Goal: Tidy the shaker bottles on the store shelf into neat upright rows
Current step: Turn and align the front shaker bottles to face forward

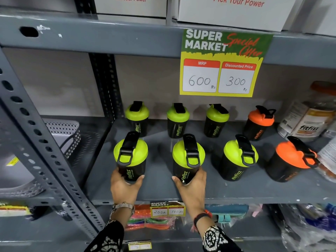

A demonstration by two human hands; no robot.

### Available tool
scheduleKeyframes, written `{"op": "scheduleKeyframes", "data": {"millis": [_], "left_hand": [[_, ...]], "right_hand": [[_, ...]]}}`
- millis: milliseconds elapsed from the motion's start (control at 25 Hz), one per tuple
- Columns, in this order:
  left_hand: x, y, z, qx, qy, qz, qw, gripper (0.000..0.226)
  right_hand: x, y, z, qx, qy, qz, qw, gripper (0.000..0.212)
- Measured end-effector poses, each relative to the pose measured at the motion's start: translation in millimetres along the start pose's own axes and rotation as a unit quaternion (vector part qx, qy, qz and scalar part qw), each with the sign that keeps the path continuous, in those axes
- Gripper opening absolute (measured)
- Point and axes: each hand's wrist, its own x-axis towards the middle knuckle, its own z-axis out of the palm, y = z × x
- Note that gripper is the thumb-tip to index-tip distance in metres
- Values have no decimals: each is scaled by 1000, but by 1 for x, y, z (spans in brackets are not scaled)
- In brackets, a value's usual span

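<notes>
Two rows of black shaker bottles stand upright on the grey shelf (160, 186). The back row holds three green-lidded bottles (177, 120) and an orange-lidded one (259, 122). In the front row, my left hand (125, 186) grips the base of the leftmost green-lidded bottle (131, 155). My right hand (192, 186) grips the base of the second green-lidded bottle (188, 157). To their right stand a third green-lidded bottle (238, 159) and an orange-lidded bottle (291, 160), which leans a little to the right.
A yellow price sign (221, 64) hangs from the shelf above. A supplement jar (307, 122) stands at the right end of the shelf. A grey perforated basket (67, 135) sits in the bay to the left, behind a slotted upright post (41, 142). Packets fill the shelf below.
</notes>
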Motion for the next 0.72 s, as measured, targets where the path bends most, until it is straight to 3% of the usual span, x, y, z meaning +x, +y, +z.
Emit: {"op": "scheduleKeyframes", "data": {"millis": [720], "left_hand": [[0,-3,-1,31,8,3,999,69]], "right_hand": [[1,0,1,-4,-5,-2,1000,70]]}}
